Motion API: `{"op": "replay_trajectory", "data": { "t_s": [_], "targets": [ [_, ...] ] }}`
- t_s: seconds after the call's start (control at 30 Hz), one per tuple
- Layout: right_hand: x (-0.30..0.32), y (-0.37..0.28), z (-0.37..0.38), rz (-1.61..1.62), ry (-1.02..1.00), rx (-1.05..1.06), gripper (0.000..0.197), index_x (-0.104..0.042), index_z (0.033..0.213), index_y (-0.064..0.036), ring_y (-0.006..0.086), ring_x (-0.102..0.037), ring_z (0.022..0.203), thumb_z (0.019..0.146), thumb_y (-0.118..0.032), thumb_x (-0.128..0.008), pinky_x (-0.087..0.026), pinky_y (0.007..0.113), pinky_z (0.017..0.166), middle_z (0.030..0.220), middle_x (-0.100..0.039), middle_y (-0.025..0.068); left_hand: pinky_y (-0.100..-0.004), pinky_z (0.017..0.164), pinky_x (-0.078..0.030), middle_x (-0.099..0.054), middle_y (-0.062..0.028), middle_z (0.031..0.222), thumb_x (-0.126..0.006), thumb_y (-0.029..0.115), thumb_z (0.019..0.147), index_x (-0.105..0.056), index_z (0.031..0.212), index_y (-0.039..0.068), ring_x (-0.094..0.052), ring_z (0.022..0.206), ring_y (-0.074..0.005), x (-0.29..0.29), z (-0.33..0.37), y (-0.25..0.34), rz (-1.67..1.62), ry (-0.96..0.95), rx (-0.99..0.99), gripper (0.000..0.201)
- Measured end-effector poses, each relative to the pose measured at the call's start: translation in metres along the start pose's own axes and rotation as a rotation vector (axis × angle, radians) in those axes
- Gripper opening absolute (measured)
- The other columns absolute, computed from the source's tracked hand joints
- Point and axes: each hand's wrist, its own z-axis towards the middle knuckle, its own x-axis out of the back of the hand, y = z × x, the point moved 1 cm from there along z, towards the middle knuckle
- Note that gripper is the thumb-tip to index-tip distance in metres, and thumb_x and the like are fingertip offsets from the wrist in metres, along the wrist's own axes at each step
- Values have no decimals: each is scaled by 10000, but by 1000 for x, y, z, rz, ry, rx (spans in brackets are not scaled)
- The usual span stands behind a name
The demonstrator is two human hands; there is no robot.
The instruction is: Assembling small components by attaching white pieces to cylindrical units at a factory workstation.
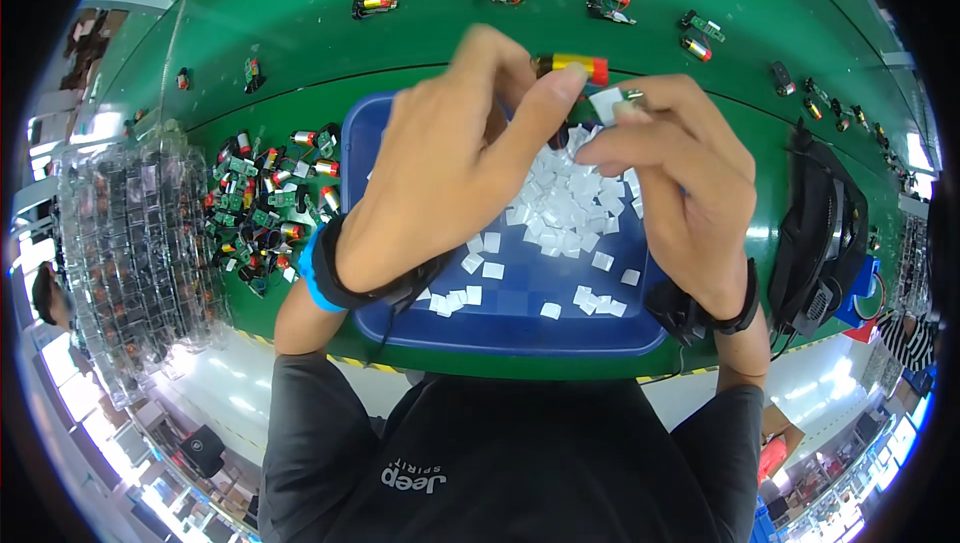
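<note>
Above the far part of a blue tray [520, 335], my left hand [440, 173] is closed on a small red and yellow battery [580, 69], its thumb lying along the side. Close beside it, my right hand [690, 163] pinches a white square pad [606, 103] between thumb and fingers. A bit of green circuit board [634, 95] shows at those fingertips; whether it is wired to the battery is hidden. Under both hands lies a heap of white square pads [565, 203], with several more scattered toward the tray's near side. Each wrist wears a black band.
Left of the tray is a pile of battery and circuit board assemblies [265, 203], beside stacked clear plastic trays [140, 253]. More assemblies [610, 3] sit spaced along the green belt [430, 33] at the back. A black bag [825, 233] lies on the right.
</note>
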Motion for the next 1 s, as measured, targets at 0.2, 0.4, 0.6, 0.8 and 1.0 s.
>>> {"op": "replay_trajectory", "data": {
  "t_s": [0.2, 0.4, 0.6, 0.8, 1.0],
  "targets": [
    [-2, 4, -3, -161, -83, 114, 220, -736, 947, -26, 201, -631, 716, 897, 115, -576, -504, 265, 617, 958, -592, 124, -277, 573, -546, -599, -87, 896, -576, 312, 1006, -576, 908, -22, -594, 665, -141, 5, 7, -4, -438, -236, 176, 348],
    [5, -4, 5, -276, -110, 97, 230, -731, 963, -35, 234, -638, 722, 810, 102, -627, -512, 276, 600, 888, -601, 97, -286, 616, -592, -638, -114, 1012, -589, 224, 1001, -605, 1084, -61, -622, 730, -130, 1, -1, 4, -644, -157, 73, 297],
    [15, 1, 9, -323, -31, 268, 213, -703, 976, 2, 237, -680, 783, 780, 84, -711, -538, 264, 623, 926, -700, 125, -286, 662, -595, -655, -118, 1046, -629, 99, 963, -589, 1194, -76, -633, 804, -137, 10, 3, 0, -630, -190, 71, 293],
    [20, -7, 7, -509, -27, 374, 236, -686, 922, -3, 236, -699, 756, 717, 63, -781, -543, 274, 605, 976, -730, 145, -275, 705, -575, -661, -88, 993, -681, 71, 916, -591, 1181, -72, -631, 893, -132, 10, -2, 3, -632, -277, 160, 314],
    [14, -6, 3, -420, 2, 292, 234, -678, 902, -8, 235, -696, 693, 710, 60, -795, -545, 274, 603, 903, -739, 144, -281, 752, -585, -622, -93, 1082, -668, 4, 887, -576, 1205, -54, -611, 870, -125, 7, -3, -5, -389, -249, -31, 337]
  ]
}}
